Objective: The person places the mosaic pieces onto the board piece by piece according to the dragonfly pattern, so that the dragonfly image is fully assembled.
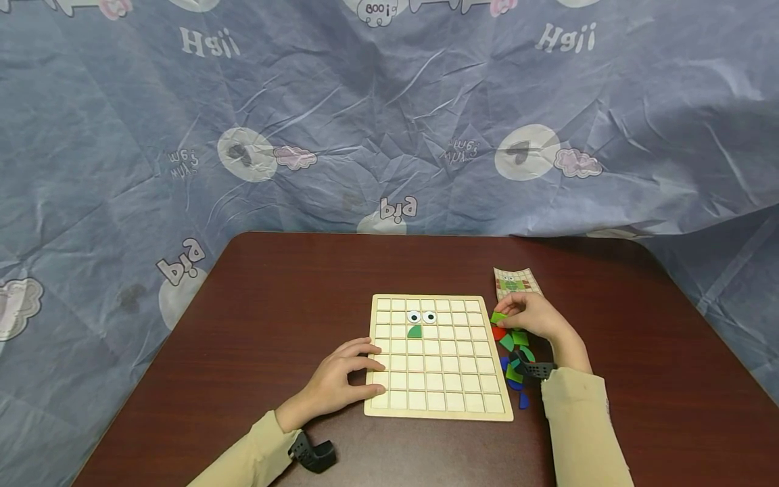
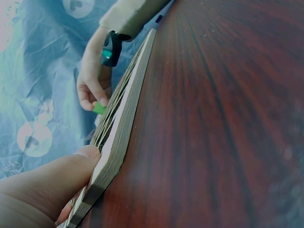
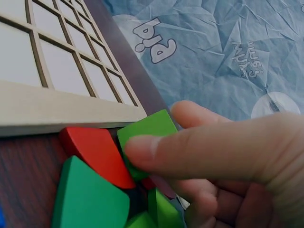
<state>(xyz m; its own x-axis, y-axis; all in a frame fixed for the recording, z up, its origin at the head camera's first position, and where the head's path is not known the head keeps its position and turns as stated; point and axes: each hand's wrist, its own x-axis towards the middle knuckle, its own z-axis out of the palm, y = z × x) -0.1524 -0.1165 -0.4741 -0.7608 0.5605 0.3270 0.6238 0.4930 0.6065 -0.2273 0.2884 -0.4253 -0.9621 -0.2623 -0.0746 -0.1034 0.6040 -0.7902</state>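
Note:
The wooden grid board (image 1: 438,414) lies flat on the table. Across its left edge rest the spread fingers of my left hand (image 1: 333,380); in the left wrist view the thumb (image 2: 71,173) touches the rim. Just off the board's right edge, my right hand (image 1: 538,319) pinches a light green square block (image 3: 153,124) between thumb and fingers. Below it are a red curved block (image 3: 97,152) and a dark green curved block (image 3: 90,197). Two googly-eye pieces (image 1: 422,316) sit in the upper cells, with a green quarter-round piece (image 1: 414,331) under the left one.
Behind the right hand lies a printed pattern card (image 1: 516,279), partly covered by the fingers. More green and blue blocks (image 1: 524,401) are strewn along the board's right side, some under the wrist strap. A patterned cloth (image 1: 389,135) hangs behind the table (image 1: 292,291).

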